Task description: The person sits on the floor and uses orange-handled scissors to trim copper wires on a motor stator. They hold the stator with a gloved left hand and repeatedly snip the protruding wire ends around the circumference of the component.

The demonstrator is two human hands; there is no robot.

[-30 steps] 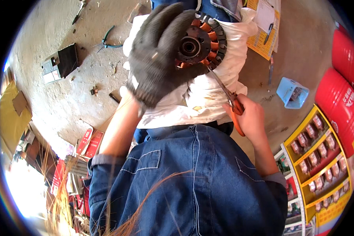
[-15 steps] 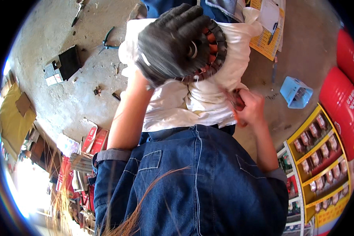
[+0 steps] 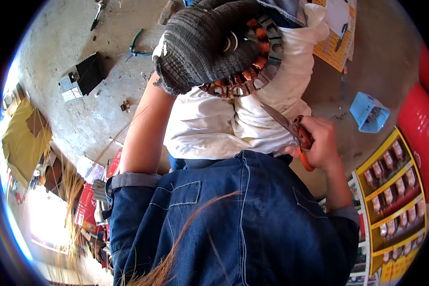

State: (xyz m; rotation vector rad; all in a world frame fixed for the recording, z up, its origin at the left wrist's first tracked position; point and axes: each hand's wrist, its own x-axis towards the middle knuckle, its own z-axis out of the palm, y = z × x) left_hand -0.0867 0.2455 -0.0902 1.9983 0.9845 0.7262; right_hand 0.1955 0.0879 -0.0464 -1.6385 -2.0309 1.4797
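My left hand [image 3: 205,45], in a dark grey knit glove, grips a round motor stator [image 3: 261,62] with copper windings and metal teeth round its rim. The glove covers much of the stator's centre. It is held over the white cloth [image 3: 214,128] on my lap. My bare right hand [image 3: 318,143] holds orange-handled scissors [image 3: 306,156]; their blades point up-left toward the stator's lower rim, a little apart from it.
On the concrete floor lie pliers [image 3: 136,52], a dark box [image 3: 88,74] and a tool [image 3: 97,16]. At right are papers with a pen [image 3: 341,37], a blue plastic container [image 3: 368,112], red drums [image 3: 417,124] and a yellow rack of small packages [image 3: 393,214].
My gloved hand has turned and shifted with the stator, covering more of its centre than a second ago. The scissors have moved right and down, away from the stator's rim.
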